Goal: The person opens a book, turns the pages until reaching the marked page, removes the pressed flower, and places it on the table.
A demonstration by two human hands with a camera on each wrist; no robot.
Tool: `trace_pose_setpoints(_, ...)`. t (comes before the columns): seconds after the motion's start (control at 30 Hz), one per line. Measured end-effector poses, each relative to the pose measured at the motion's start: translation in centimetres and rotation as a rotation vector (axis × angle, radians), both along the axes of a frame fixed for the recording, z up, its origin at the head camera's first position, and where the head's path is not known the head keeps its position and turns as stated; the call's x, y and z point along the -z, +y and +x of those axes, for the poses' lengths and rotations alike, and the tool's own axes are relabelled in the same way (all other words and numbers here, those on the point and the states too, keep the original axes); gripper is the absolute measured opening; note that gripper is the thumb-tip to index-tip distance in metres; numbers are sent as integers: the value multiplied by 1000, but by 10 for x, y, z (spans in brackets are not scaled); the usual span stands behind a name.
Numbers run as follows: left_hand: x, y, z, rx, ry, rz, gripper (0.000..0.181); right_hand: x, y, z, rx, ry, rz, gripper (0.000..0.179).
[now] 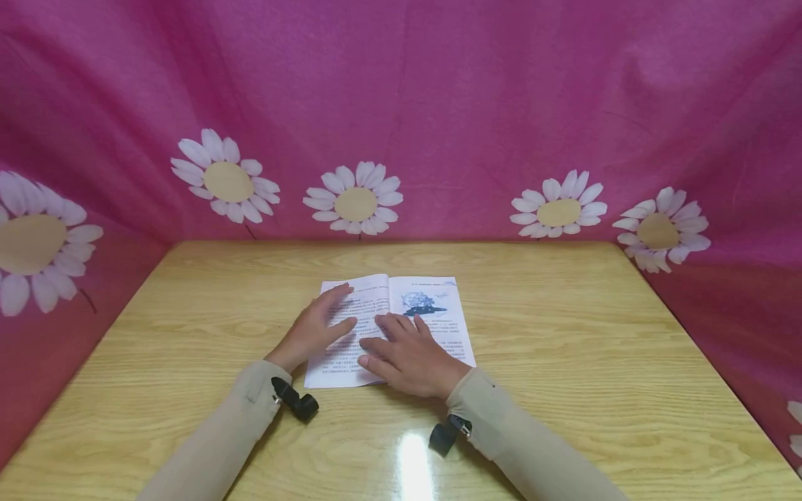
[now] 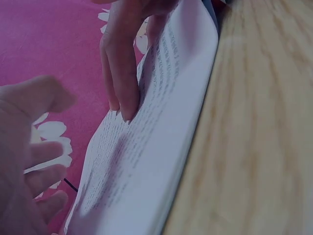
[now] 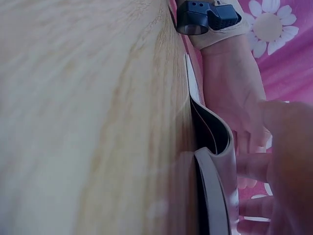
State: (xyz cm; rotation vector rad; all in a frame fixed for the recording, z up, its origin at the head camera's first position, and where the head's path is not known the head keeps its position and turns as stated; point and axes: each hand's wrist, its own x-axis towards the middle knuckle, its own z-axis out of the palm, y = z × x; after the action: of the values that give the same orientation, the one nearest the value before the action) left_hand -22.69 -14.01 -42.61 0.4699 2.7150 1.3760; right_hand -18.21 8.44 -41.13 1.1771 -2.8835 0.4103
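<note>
An open book (image 1: 438, 341) lies on the wooden table, with printed text on both pages and a blue picture on the right page. My left hand (image 1: 316, 327) hovers at the left page, fingers extended and thumb spread apart. Across the lower middle of the book, near the fold, reaches my right hand (image 1: 410, 355), its fingers spread toward the left page. The left wrist view has the right hand's fingertips (image 2: 128, 110) down on the printed page. From the right wrist, the book's spine (image 3: 215, 129) shows arched up off the table between the two page blocks.
The light wooden table (image 1: 564, 334) extends around the book on every side. A pink cloth (image 1: 438, 104) with large white daisies hangs behind it and at both sides. Each sleeve cuff carries a small black camera (image 1: 301, 403).
</note>
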Motion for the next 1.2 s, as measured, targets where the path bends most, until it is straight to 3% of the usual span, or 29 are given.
trace_pose_setpoints(0.13,2,0,0,123,79,-174,70,-1,1,0,3,-2,11,59)
trace_pose_setpoints(0.23,3,-1,0,176,93,-275,75,-2,2,-1,4,-11,21,59)
trace_pose_setpoints(0.5,1,-2,3,258,86,-407,94,-4,6,-6,-1,-62,-9,57)
trace_pose_setpoints(0.63,2,1,5,262,109,-460,102,-4,7,-5,-6,-84,-21,58)
trace_pose_setpoints(0.8,4,2,6,242,104,-478,106,-5,16,-12,-5,-162,-112,57)
trace_pose_setpoints(1.0,5,3,6,225,87,-483,109,0,41,-34,89,-245,-245,67)
trace_pose_setpoints(1.2,2,5,6,209,67,-500,109,7,70,-55,211,-229,-299,81)
